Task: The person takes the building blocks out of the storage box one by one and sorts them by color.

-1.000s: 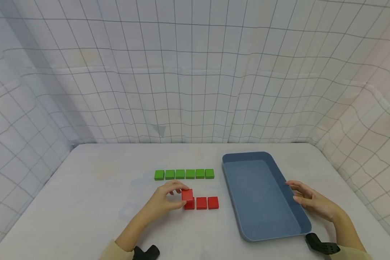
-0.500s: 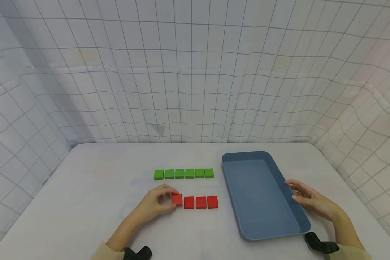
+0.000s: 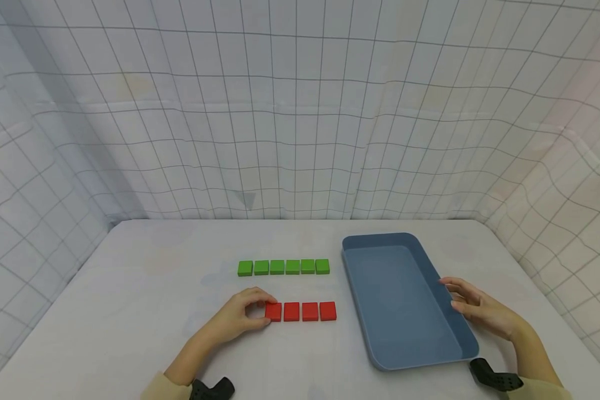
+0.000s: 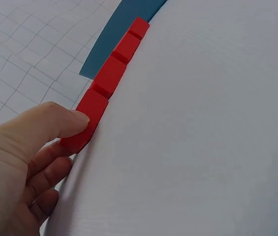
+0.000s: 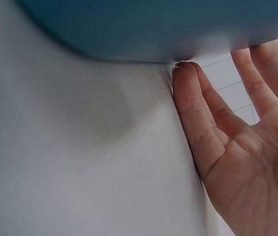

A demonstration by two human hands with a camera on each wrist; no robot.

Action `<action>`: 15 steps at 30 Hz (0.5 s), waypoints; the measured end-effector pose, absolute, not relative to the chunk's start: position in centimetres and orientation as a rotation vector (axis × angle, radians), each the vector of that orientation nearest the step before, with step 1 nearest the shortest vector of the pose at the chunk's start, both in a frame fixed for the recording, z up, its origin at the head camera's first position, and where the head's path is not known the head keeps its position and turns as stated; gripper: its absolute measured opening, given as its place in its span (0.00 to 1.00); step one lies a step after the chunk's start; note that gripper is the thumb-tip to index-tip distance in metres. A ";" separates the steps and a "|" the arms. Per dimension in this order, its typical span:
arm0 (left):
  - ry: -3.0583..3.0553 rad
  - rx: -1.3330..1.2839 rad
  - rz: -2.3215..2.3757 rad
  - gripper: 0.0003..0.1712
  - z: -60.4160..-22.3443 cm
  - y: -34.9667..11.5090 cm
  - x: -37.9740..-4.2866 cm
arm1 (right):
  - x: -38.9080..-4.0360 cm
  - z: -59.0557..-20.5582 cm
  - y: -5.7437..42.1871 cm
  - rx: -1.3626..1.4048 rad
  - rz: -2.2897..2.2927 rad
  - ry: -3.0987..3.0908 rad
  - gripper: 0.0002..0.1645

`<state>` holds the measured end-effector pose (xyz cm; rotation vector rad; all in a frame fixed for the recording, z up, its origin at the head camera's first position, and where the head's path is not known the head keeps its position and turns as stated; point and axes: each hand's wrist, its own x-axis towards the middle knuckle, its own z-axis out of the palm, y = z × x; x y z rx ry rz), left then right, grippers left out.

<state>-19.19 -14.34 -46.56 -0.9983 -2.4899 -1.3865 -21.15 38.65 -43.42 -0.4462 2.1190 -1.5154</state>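
My left hand (image 3: 242,315) pinches the leftmost red block (image 3: 274,312) between thumb and fingers, down on the white table. In the left wrist view the thumb lies on the near face of that red block (image 4: 91,109), at the end of a line of red blocks (image 4: 110,76). Several green blocks (image 3: 277,268) form a second line behind the red one. On the right, my right hand (image 3: 482,312) touches the outer right side of a blue tray (image 3: 371,355). Its fingers are loosely extended, with fingertips against the tray wall (image 5: 178,29) in the right wrist view.
The white table (image 3: 155,289) runs back to a hanging white sheet with a dark grid (image 3: 300,128), which also encloses both sides. Dark wrist devices (image 3: 212,389) are strapped near each cuff. The blue tray stands right of both block lines.
My left hand has moved left and down, bringing its red block from above the leftmost one to the table at the row's left end. The right hand and tray stay put.
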 end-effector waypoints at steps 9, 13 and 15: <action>-2.601 -0.941 -1.419 0.17 -46.4 -14.5 -19.2 | -21.1 -43.4 38.6 -0.436 -1.521 2.111 0.33; -2.621 -0.928 -1.420 0.19 -46.4 -14.6 -19.1 | -21.1 -43.4 38.5 -0.435 -1.522 2.106 0.32; -2.622 -0.935 -1.427 0.21 -46.2 -14.6 -19.0 | -21.1 -43.4 38.5 -0.439 -1.525 2.105 0.32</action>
